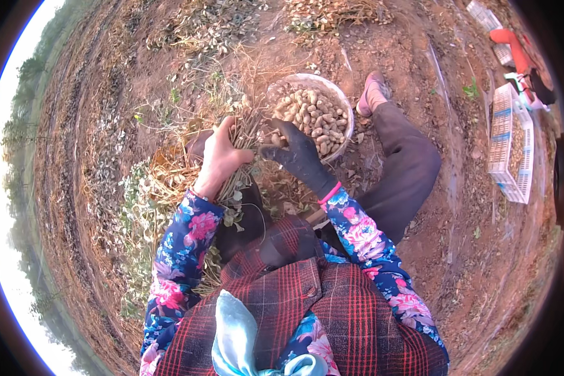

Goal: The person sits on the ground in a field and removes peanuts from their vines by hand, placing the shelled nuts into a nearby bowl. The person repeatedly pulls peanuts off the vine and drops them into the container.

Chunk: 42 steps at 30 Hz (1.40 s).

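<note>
My bare left hand [222, 157] is closed around a bundle of dried peanut plant stems [248, 129], whose leafy ends hang down towards my lap. Beside the bundle is my right hand [296, 152] in a dark glove, thumb and fingers spread towards the stems; a peanut pod or two show by its fingertips, and whether it grips any cannot be told. Just beyond the glove stands a round, pale-rimmed basin [350, 110] holding a heap of unshelled peanuts [317, 117].
Pulled peanut plants [141, 221] lie along my left side, with more piles [338, 11] ahead. My outstretched leg [404, 164] flanks the basin. At far right are a plastic crate [500, 136] with peanuts inside and a partly visible person [514, 47] near another crate [484, 16].
</note>
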Tool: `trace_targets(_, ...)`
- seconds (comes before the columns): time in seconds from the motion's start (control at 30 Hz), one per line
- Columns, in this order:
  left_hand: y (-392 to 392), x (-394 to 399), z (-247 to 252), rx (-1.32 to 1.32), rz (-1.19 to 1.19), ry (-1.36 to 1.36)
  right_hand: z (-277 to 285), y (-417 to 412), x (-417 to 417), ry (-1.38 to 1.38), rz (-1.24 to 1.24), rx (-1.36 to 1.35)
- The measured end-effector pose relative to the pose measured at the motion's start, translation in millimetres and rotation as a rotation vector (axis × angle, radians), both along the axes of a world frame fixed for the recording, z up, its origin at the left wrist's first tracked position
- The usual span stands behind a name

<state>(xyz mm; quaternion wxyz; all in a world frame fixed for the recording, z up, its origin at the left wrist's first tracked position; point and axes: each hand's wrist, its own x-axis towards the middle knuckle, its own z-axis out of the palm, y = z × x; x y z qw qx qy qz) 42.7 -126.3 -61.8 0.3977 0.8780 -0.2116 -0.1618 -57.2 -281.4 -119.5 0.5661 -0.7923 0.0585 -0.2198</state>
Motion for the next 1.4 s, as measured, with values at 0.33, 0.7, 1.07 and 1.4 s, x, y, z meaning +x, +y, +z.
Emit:
trace_targets(0.33,-4,-9,20,0.118,-0.007,-0.095,10,9,0,0.058,-0.028,0.044)
trace_targets(0.7,-4,-10,21,0.138,-0.021,-0.121,1,-24,-7,0.239,0.173,0.783)
trace_targets(1.07,-6,-10,20,0.161,-0.019,-0.124,8,6,-8,-0.140,-0.147,-0.294)
trace_targets(1.4,-14,-14,36,0.213,0.016,0.024,-1,15,-1,-0.018,-0.154,-0.392)
